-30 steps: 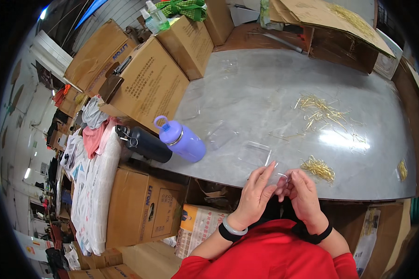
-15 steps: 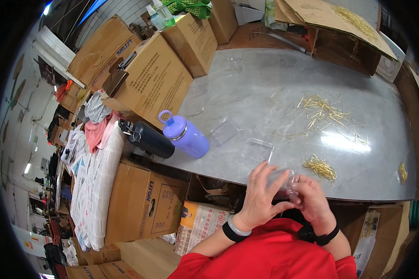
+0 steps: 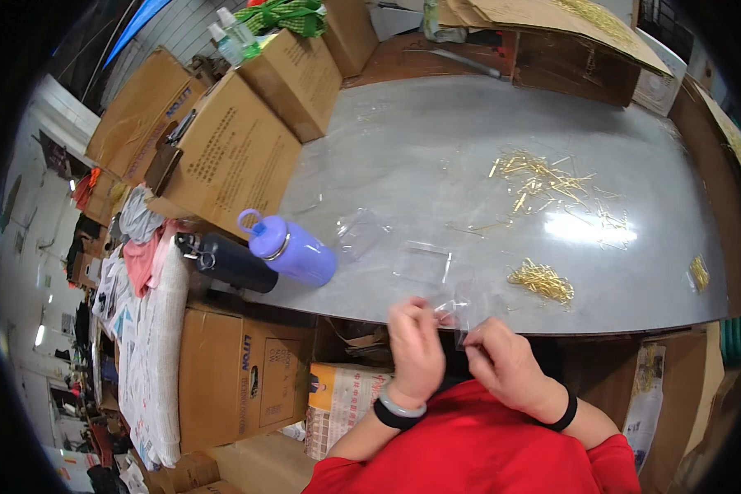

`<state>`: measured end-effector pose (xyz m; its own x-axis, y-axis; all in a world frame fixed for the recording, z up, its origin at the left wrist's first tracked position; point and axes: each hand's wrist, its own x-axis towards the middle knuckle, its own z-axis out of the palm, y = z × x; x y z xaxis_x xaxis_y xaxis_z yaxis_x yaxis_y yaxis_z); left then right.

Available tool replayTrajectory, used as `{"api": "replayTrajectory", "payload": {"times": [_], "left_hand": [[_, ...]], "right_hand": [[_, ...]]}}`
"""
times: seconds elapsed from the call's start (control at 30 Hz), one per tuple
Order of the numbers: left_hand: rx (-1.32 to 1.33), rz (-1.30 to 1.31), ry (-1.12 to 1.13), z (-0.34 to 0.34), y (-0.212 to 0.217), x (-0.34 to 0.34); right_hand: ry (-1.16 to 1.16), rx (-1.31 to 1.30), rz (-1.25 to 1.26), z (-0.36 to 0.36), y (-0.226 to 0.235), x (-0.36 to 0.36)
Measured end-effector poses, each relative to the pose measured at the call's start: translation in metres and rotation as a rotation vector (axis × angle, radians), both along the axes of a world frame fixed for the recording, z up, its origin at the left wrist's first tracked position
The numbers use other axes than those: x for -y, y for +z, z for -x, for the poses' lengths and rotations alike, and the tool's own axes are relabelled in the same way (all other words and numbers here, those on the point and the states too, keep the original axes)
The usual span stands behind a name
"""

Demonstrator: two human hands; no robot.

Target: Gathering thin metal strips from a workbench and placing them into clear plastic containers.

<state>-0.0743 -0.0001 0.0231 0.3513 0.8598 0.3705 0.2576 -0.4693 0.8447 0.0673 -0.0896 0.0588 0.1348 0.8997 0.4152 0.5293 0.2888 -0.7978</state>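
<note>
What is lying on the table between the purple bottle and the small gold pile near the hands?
In the head view, between purple bottle and gold pile lie clear plastic bags.

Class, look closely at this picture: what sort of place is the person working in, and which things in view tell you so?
Probably a small workshop or packing room. A long grey worktable carries loose piles of small gold pieces, stacked cardboard cartons crowd its left side, and both hands hold a small clear plastic bag.

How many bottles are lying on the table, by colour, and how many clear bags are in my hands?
Purple bottle: 1
Black bottle: 1
Clear bag, held between left hand and right hand: 1
Total: 3
</note>
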Motion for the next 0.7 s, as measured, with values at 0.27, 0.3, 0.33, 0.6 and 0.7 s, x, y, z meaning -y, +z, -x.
{"api": "replayTrajectory", "payload": {"times": [0.27, 0.3, 0.33, 0.6, 0.7], "left_hand": [[0.747, 0.683, -0.053, -0.018, 0.014, -0.053], [0.749, 0.684, -0.054, -0.017, 0.017, -0.052], [0.787, 0.689, -0.037, -0.015, 0.019, -0.05], [0.691, 0.969, -0.091, 0.009, 0.011, -0.01], [0.619, 1.088, -0.204, 0.017, 0.008, -0.001]], "right_hand": [[-0.362, 0.151, -0.012, -0.049, 0.005, -0.032], [-0.363, 0.153, -0.012, -0.055, 0.007, -0.036], [-0.385, 0.102, -0.052, -0.062, 0.007, -0.036], [-0.26, 0.449, 0.266, -0.099, -0.013, 0.015], [-0.199, 0.429, 0.186, -0.092, -0.032, 0.013]]}}
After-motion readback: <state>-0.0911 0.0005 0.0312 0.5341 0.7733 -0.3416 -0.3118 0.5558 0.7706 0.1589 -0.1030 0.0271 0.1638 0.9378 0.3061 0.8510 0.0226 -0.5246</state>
